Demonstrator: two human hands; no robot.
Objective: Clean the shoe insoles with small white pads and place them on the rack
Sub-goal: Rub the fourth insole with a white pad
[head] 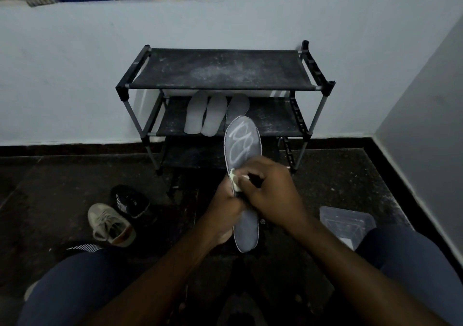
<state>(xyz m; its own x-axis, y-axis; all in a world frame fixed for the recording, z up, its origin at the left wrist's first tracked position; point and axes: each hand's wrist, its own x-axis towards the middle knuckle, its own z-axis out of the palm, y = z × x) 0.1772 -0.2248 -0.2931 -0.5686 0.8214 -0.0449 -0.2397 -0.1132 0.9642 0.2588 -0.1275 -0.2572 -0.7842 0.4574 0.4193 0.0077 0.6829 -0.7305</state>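
Grey shoe insole (pixel 242 142) with white scribbled marks is held toe-up before the black three-tier rack (pixel 220 69). Our left hand (pixel 225 209) grips its left edge; our right hand (pixel 273 190) pinches a small white pad (pixel 234 178) against its middle. Three pale grey insoles (pixel 213 118) lie side by side on the rack's middle shelf.

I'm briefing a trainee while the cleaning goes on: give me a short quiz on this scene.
1. How many insoles lie on the middle shelf of the rack?
2. True or false: an insole lies on the top shelf.
3. Which hand presses the white pad on the held insole? A. left B. right
Key: 1. three; 2. false; 3. B, the right hand.
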